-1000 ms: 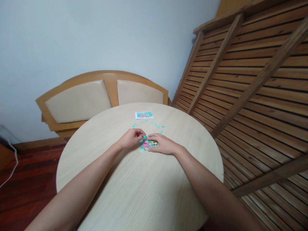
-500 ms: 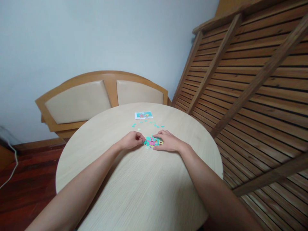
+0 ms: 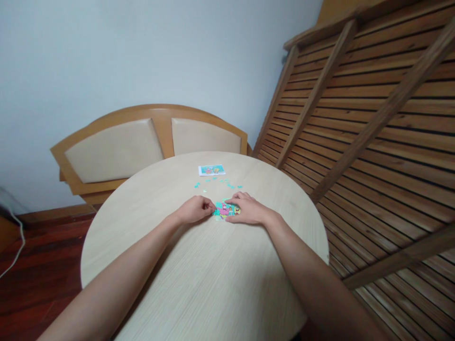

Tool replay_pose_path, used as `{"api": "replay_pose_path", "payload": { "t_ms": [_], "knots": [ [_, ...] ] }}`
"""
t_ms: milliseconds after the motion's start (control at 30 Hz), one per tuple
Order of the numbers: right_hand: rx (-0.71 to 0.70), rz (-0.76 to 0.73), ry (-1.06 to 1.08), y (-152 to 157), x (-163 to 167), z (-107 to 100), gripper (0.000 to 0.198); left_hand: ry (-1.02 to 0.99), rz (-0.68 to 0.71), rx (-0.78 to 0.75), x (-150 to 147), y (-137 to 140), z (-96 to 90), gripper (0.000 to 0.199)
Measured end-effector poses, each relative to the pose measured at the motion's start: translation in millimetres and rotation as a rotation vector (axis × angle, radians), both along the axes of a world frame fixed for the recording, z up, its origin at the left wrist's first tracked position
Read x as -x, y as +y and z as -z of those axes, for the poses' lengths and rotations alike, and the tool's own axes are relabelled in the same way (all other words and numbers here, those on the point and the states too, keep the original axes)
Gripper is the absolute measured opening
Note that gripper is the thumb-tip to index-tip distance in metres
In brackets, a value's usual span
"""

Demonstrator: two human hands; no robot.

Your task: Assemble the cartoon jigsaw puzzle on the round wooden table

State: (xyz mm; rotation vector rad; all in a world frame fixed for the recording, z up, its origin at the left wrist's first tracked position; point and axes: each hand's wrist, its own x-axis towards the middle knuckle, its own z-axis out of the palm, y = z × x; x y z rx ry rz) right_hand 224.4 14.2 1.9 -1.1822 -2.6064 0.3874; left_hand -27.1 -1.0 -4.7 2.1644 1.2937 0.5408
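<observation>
A partly joined jigsaw puzzle (image 3: 224, 210) with pink and yellow cartoon figures on turquoise lies flat on the round table (image 3: 199, 274). At its left edge, the fingertips of my left hand (image 3: 195, 209) are pinched on a small turquoise puzzle piece (image 3: 215, 211). My right hand (image 3: 249, 210) spans the puzzle's right end, thumb along the near edge and fingers along the far edge, and covers part of it. Beyond the hands, several loose turquoise pieces (image 3: 228, 185) are scattered in an arc.
A picture card (image 3: 212, 170) with the same figures lies behind the loose pieces. A padded wooden headboard (image 3: 165, 128) stands past the table's far edge. On the right leans a slatted wooden frame (image 3: 355, 118). A white cable (image 3: 22, 237) hangs at the left.
My left fingertips have shifted very slightly at the puzzle's left edge, still pinched. The right hand keeps its hold, and the loose pieces and card lie as before.
</observation>
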Motion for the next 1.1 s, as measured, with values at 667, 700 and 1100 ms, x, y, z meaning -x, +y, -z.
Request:
{"api": "replay_pose_path", "payload": {
  "t_ms": [667, 700, 1100],
  "knots": [
    [-0.027, -0.199, 0.08, -1.5, 6.1, -1.9, 0.049, 0.394, -0.179, -0.171, -19.6, -22.6, -21.6, 0.024],
    [-0.026, -0.202, 0.081, -1.3, 6.0, -2.1, 0.049, 0.4, -0.198, -0.166, -21.4, -23.8, -22.2, 0.024],
    [-0.038, -0.2, 0.066, -2.3, 6.2, -3.7, 0.047, 0.439, -0.28, -0.182, -32.1, -29.7, -19.4, 0.023]
  ]
}}
